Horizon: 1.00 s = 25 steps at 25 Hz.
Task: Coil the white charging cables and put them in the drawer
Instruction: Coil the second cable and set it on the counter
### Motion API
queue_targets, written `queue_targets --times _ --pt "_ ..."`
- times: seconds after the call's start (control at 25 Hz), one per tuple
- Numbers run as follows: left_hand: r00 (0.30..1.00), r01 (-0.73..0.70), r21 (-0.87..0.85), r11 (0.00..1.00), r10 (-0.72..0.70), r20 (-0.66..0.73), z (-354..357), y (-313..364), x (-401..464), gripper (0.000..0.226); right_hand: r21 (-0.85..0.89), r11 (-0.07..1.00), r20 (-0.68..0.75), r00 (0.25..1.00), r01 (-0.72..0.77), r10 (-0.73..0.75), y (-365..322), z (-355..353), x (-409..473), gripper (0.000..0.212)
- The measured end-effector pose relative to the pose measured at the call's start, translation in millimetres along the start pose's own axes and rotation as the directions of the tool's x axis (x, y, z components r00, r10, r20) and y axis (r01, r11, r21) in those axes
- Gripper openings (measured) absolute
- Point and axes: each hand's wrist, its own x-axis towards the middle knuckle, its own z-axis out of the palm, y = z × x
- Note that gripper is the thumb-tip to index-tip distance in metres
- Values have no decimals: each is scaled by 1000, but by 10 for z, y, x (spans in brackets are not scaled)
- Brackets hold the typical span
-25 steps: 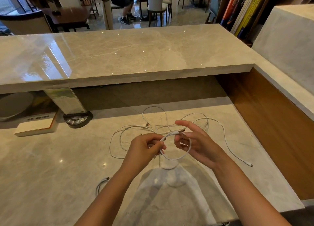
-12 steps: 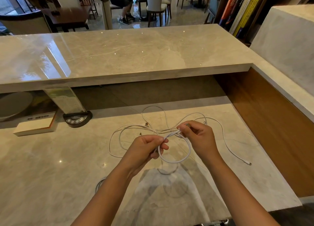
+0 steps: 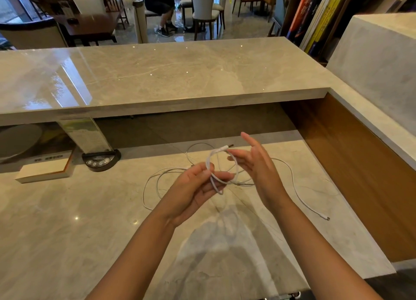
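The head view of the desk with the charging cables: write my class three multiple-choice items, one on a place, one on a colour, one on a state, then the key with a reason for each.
1. Where does the loose cable's free plug lie?
A. on the lower desk, right of the hands
B. on the raised counter
C. on the book

2. What colour is the cable loop?
A. black
B. white
C. red

3. How is the right hand?
A. clenched in a fist
B. flat on the desk
C. open, fingers spread beside the loop

Key: 1 A, the plug rests on the lower desk near its right edge. 2 B, the loop shows white. 3 C, its fingers are straight, while the left hand pinches the loop.
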Motion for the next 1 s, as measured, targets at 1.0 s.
queue_targets --times 1.0 --pt "986 -92 115 989 107 -127 -480 34 -243 21 -308 862 55 897 -403 439 -208 -110 463 9"
